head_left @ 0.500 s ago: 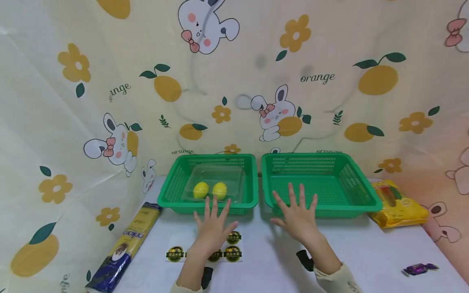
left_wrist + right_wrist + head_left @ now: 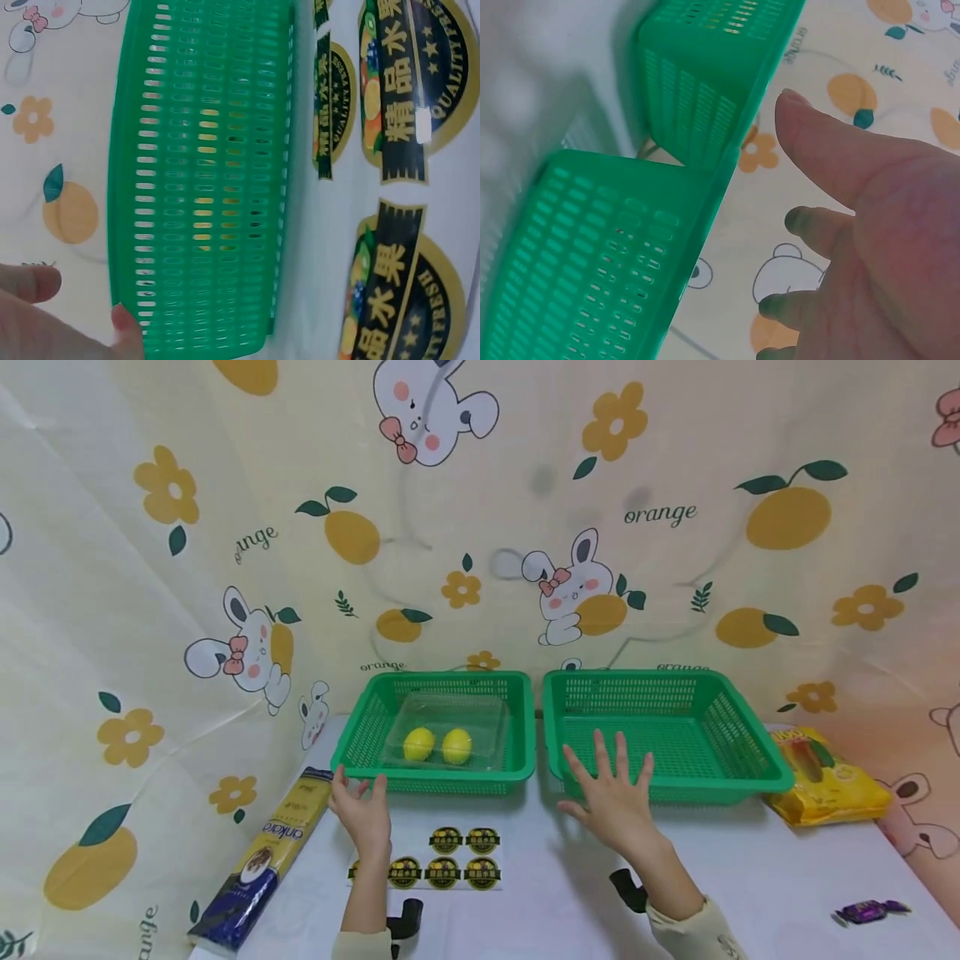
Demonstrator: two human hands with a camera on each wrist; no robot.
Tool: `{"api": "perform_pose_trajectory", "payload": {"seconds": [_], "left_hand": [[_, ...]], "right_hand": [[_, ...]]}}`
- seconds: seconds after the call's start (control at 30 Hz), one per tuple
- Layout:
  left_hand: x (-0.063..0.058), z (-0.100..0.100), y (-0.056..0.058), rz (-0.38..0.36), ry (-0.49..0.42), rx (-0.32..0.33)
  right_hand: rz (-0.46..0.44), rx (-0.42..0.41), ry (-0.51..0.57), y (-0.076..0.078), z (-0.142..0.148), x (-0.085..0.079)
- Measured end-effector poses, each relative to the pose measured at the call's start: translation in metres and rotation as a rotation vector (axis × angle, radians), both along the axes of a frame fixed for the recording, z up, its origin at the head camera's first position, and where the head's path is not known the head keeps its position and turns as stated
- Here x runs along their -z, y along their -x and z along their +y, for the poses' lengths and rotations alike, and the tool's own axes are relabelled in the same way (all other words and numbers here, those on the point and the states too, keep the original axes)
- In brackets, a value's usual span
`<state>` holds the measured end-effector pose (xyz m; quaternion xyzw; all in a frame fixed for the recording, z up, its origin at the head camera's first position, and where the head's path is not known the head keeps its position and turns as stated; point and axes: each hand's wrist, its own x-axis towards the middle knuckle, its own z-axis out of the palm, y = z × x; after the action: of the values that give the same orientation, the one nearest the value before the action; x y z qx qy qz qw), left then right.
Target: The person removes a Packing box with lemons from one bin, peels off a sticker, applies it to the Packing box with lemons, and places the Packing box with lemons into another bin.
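Observation:
My left hand is at the front left corner of the left green basket, fingers loosely bent and nothing in them. In the left wrist view, its thumb and a finger appear by the basket's end; whether they touch the rim I cannot tell. Inside that basket lies a clear plastic box with two yellow lemons, partly seen through its lid. My right hand, fingers spread wide and holding nothing, hovers before the front of the right green basket.
A sheet of round black-and-gold stickers lies before the left basket. On the left is a long gold-and-blue packet. A yellow packet lies beside the right basket, and a purple wrapped candy at front right. A printed cloth hangs behind.
My left hand has moved left from the front of the left basket to its corner, and its spread fingers have drawn in. The right hand stays nearly in place.

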<state>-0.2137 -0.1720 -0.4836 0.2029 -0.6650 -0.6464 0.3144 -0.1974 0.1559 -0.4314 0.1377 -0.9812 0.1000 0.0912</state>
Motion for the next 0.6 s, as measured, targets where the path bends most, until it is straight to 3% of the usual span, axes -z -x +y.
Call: {"api": "perform_pose_trajectory", "payload": {"seconds": [0.2,0.4,0.6], "left_hand": [[0.005,-0.004,0.010,-0.022,-0.049,-0.027],[0.013,-0.009,0.020,0.005,-0.100,0.026],[0.020,-0.015,0.025,0.021,-0.134,-0.001]], "right_hand": [[-0.005,0.001,0.013,0.003,-0.001,-0.002],[-0.011,-0.011,0.026,0.010,-0.004,-0.001],[-0.051,-0.086,0.180,0.036,-0.016,-0.007]]}}
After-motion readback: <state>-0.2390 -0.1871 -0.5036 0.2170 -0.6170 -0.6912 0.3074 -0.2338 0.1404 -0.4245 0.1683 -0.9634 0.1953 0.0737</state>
